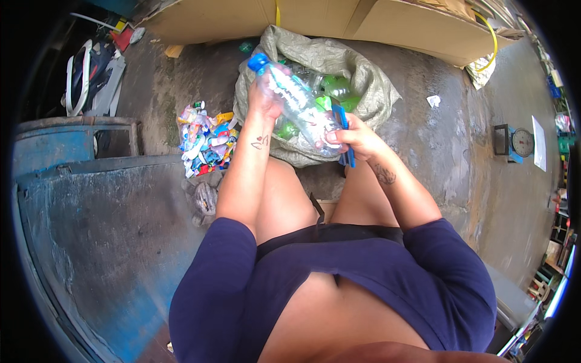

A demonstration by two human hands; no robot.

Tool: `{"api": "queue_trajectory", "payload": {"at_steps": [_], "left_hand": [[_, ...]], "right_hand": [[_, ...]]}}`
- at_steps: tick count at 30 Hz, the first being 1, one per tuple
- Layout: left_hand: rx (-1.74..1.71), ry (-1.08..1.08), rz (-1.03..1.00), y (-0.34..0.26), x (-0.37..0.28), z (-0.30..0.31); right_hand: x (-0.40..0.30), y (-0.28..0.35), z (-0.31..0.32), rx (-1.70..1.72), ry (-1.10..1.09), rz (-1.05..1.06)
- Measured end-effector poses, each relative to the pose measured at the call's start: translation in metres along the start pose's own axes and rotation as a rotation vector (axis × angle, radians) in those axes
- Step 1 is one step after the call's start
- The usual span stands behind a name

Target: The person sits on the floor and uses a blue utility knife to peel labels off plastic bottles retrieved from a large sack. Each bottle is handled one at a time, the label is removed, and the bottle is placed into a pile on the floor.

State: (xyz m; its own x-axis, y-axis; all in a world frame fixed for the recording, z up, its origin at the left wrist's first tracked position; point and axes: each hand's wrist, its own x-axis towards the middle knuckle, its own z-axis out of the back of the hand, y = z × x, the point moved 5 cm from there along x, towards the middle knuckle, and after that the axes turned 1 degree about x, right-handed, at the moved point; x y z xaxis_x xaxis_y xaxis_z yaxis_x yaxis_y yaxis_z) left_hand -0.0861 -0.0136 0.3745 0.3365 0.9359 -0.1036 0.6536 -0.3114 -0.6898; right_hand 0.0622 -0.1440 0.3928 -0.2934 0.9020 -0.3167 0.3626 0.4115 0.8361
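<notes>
A large clear plastic bottle [302, 106] with a blue cap [258, 62] lies slantwise in the air between my hands. My left hand [268, 97] grips it near the capped end. At its base, my right hand [356, 138] supports the bottle and also holds a blue utility knife [342, 122]. Directly beneath is a woven plastic sack [376, 86], its mouth spread wide. Green and clear plastic bottles [338, 86] fill the part of the sack I can see. The bottle and my hands hide some of them.
Left of the sack lies a pile of labels and plastic scraps [209, 140]. A big cardboard box [313, 20] stands beyond it. On the right are a dial scale [522, 141] and a crumpled paper scrap [434, 100]. A worn blue metal surface [109, 218] extends along my left.
</notes>
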Motion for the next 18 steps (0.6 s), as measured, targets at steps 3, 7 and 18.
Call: {"api": "queue_trajectory", "payload": {"at_steps": [3,7,18], "left_hand": [[0.117,-0.387,-0.056,-0.038,0.013,0.04],[0.71,-0.649,-0.22,-0.123,0.005,0.18],[0.587,-1.225,0.045,-0.16,-0.148,0.431]], "right_hand": [[-0.017,0.007,0.011,-0.282,0.115,-0.077],[-0.027,0.013,0.017,-0.611,-0.136,-0.008],[-0.027,-0.027,0.017,-0.595,-0.16,-0.255]]}}
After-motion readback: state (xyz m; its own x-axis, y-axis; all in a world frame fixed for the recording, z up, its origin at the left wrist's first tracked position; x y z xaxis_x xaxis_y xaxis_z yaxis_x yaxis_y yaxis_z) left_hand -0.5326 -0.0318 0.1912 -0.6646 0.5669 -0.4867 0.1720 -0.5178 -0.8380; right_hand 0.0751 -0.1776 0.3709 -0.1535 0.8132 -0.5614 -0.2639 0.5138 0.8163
